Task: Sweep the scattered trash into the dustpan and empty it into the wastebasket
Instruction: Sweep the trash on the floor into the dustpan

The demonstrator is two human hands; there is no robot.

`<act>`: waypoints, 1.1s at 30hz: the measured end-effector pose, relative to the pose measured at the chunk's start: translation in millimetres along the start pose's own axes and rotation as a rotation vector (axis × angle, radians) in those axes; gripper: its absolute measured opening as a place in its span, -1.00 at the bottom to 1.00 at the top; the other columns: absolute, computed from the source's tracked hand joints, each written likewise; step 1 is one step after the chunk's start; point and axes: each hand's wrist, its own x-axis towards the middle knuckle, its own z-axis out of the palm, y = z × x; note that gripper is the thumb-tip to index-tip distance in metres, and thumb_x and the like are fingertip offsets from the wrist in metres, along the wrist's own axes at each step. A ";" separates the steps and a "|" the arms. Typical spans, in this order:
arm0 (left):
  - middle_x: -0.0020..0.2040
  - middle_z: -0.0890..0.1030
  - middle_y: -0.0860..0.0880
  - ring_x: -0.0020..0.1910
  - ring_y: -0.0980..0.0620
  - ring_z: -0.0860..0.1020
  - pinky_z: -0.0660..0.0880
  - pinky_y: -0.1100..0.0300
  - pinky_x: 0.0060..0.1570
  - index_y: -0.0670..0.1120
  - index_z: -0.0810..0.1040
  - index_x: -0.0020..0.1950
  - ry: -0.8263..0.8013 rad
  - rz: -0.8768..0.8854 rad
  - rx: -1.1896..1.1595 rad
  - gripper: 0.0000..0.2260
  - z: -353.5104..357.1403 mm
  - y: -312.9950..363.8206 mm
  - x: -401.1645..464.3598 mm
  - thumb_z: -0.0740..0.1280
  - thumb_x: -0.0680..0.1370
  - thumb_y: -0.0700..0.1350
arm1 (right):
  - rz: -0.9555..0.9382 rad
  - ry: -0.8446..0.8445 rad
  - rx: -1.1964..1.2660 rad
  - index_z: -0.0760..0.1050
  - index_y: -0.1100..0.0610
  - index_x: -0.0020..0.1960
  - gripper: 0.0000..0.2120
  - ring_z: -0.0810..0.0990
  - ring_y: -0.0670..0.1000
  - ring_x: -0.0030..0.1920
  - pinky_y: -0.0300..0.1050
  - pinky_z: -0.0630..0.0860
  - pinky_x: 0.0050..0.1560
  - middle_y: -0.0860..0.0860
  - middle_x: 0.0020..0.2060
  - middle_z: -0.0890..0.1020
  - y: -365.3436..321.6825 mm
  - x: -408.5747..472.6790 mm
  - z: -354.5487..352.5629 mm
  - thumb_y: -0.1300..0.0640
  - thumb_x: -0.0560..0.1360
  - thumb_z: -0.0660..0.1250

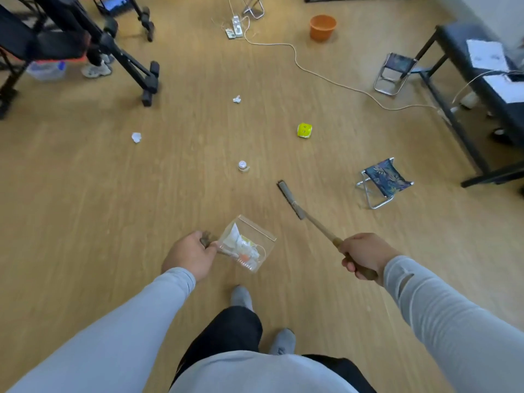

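Note:
My left hand (pixel 189 254) grips the handle of a clear plastic dustpan (pixel 263 241), held above the floor with several bits of trash inside. My right hand (pixel 363 258) holds the wooden handle of a small broom (pixel 289 198), whose grey brush head points forward over the floor. Loose on the wooden floor ahead lie a small white-capped bottle (pixel 243 166), a yellow crumpled packet (pixel 304 130) and two white paper wads (pixel 136 137) (pixel 236 99). The orange wastebasket (pixel 322 27) stands far ahead near the top of the view.
A folding stool (pixel 382 181) stands right of the broom, another (pixel 392 72) beside a dark bench (pixel 482 80) at the right. A white cable (pixel 326 76) and power strip (pixel 235 26) cross the floor. Black stands (pixel 133 69) and a person's shoe (pixel 95 70) are at the upper left.

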 end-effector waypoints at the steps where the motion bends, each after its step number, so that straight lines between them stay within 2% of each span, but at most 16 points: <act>1: -0.31 0.57 0.11 -0.30 0.03 0.59 0.43 0.19 -0.34 0.08 0.57 0.00 0.009 -0.008 -0.005 -0.89 -2.3 3.8 8.1 0.33 0.57 0.09 | -0.005 0.002 -0.005 0.55 0.24 -0.04 -0.89 0.37 0.07 -0.48 -0.21 0.33 -0.48 0.15 -0.46 0.56 -8.3 6.5 -0.8 0.21 0.55 0.28; 5: -0.32 0.57 0.09 -0.30 0.02 0.58 0.38 0.19 -0.36 0.08 0.55 -0.06 0.024 -0.024 -0.006 -0.89 -9.9 15.8 49.6 0.34 0.56 0.10 | 0.009 -0.006 -0.044 0.55 0.24 -0.02 -0.88 0.38 0.06 -0.47 -0.21 0.34 -0.48 0.14 -0.46 0.55 -48.5 36.2 0.9 0.19 0.57 0.28; 11: -0.29 0.55 0.07 -0.24 -0.07 0.60 0.53 0.13 -0.22 0.02 0.52 -0.09 -0.013 -0.056 -0.019 -0.82 -20.0 18.0 136.5 0.34 0.55 0.11 | 0.022 -0.015 -0.138 0.59 0.33 0.07 -0.76 0.40 0.11 -0.35 -0.17 0.34 -0.44 0.16 -0.42 0.57 -123.0 80.4 12.8 0.19 0.55 0.28; 15: -0.32 0.51 0.07 -0.25 -0.07 0.59 0.46 0.15 -0.28 -0.02 0.50 -0.08 -0.042 -0.086 -0.061 -0.81 -32.8 16.8 183.7 0.33 0.57 0.09 | 0.023 -0.001 -0.184 0.58 0.34 0.11 -0.76 0.38 0.09 -0.43 -0.18 0.32 -0.47 0.17 -0.42 0.57 -178.3 104.2 23.2 0.21 0.56 0.29; 17: -0.33 0.53 0.04 -0.27 -0.07 0.59 0.52 0.12 -0.26 -0.07 0.50 -0.12 -0.051 -0.103 -0.064 -0.77 -40.0 16.9 204.0 0.33 0.56 0.09 | 0.020 0.009 -0.188 0.58 0.33 0.11 -0.78 0.39 0.08 -0.47 -0.19 0.32 -0.48 0.17 -0.41 0.58 -200.6 114.2 29.5 0.21 0.56 0.29; 20: -0.33 0.57 0.00 -0.30 -0.06 0.59 0.57 0.09 -0.23 -0.04 0.51 -0.18 -0.048 -0.113 -0.067 -0.77 -49.4 18.9 228.9 0.34 0.55 0.10 | 0.020 0.012 -0.200 0.58 0.30 0.10 -0.78 0.42 0.08 -0.44 -0.20 0.34 -0.48 0.17 -0.39 0.60 -226.7 128.0 38.7 0.19 0.55 0.31; 24: -0.32 0.57 0.00 -0.30 -0.06 0.58 0.50 0.14 -0.30 -0.02 0.48 -0.20 -0.051 -0.133 -0.080 -0.77 -55.6 23.2 252.7 0.33 0.56 0.09 | 0.005 0.009 -0.232 0.59 0.27 0.08 -0.80 0.42 0.11 -0.36 -0.21 0.35 -0.50 0.17 -0.39 0.61 -257.8 145.3 43.5 0.20 0.53 0.30; 28: -0.26 0.59 0.01 -0.28 -0.05 0.59 0.54 0.12 -0.25 -0.02 0.50 -0.15 -0.038 -0.156 -0.089 -0.79 -58.4 29.8 271.0 0.33 0.56 0.09 | -0.039 0.000 -0.235 0.59 0.27 0.06 -0.81 0.41 0.15 -0.31 -0.17 0.34 -0.49 0.19 -0.38 0.60 -282.3 160.1 43.3 0.19 0.53 0.31; 33: -0.26 0.59 0.02 -0.26 -0.03 0.59 0.60 0.05 -0.18 -0.02 0.54 -0.08 -0.019 -0.183 -0.109 -0.81 -57.2 44.5 291.1 0.33 0.55 0.10 | -0.068 -0.009 -0.253 0.59 0.25 0.04 -0.84 0.41 0.12 -0.39 -0.21 0.31 -0.53 0.19 -0.40 0.60 -305.1 184.2 36.2 0.19 0.53 0.33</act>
